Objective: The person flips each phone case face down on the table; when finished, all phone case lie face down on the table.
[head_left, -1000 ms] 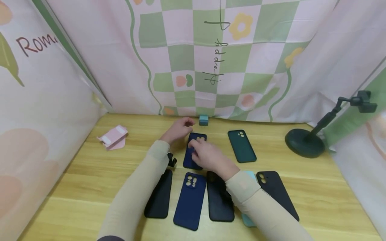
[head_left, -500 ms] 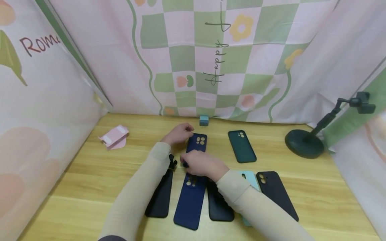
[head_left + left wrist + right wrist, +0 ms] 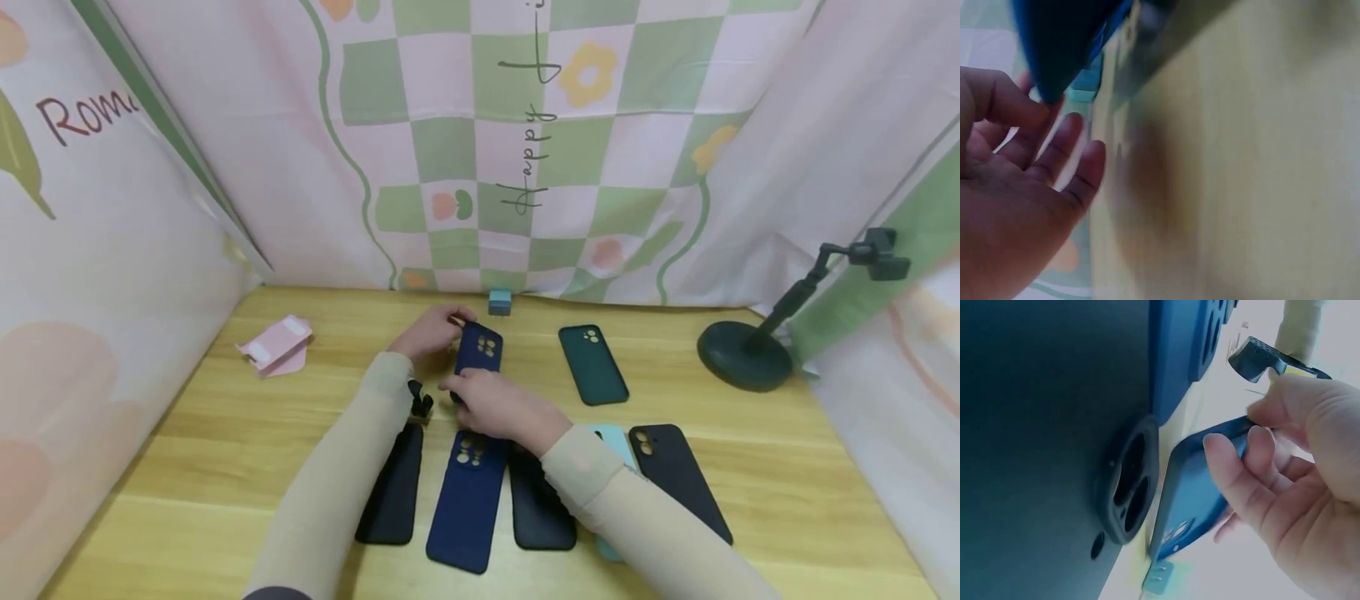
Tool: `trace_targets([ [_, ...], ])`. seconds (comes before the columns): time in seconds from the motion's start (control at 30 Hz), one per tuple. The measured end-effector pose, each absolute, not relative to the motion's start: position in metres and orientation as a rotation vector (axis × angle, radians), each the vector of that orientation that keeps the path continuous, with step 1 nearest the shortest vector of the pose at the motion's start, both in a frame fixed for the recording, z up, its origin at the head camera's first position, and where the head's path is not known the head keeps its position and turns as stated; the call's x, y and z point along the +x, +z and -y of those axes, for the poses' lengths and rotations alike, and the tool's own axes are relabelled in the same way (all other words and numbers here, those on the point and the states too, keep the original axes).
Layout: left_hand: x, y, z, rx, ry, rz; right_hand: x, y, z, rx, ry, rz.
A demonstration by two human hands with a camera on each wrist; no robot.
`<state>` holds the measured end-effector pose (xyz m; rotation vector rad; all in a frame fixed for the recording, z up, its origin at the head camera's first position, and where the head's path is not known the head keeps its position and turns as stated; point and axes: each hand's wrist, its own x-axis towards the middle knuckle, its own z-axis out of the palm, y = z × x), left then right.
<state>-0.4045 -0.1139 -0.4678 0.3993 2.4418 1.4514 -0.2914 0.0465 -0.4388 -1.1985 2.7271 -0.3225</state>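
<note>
A navy phone case (image 3: pixel 468 357) with camera cutouts is tilted up between my two hands. At its far left corner, my left hand (image 3: pixel 429 333) pinches it between thumb and finger; the left wrist view shows that corner of the case (image 3: pixel 1063 50) with the other fingers spread below. My right hand (image 3: pixel 510 408) grips the near end and covers that part in the head view. From the right wrist, thumb and fingertips meet at a corner of the case (image 3: pixel 1194 487). Just nearer lies a second navy case (image 3: pixel 465 517), flat, between two black cases (image 3: pixel 393 492), (image 3: pixel 543 521).
Under my right sleeve lies a turquoise case (image 3: pixel 617 440), beside a dark case (image 3: pixel 682 471). A dark green case (image 3: pixel 592 367) is farther back. A teal plug (image 3: pixel 499 302) sits by the curtain, a pink folded piece (image 3: pixel 277 343) at left, and a black stand (image 3: pixel 750 354) at right.
My right hand has moved from the camera cutouts to the case's near end. The left hand has come to its far corner, and the case has tilted up off the table.
</note>
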Motion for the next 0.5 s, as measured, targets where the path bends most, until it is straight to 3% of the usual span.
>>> trace_targets([
  [0.27, -0.404, -0.459, 0.112, 0.400, 1.734, -2.344, -0.289, -0.437, -0.060, -1.296, -0.562, -2.826],
  [0.5, -0.403, -0.457, 0.103, 0.404, 1.722, -2.396, -0.290, -0.441, -0.074, -1.078, -0.423, -2.909],
])
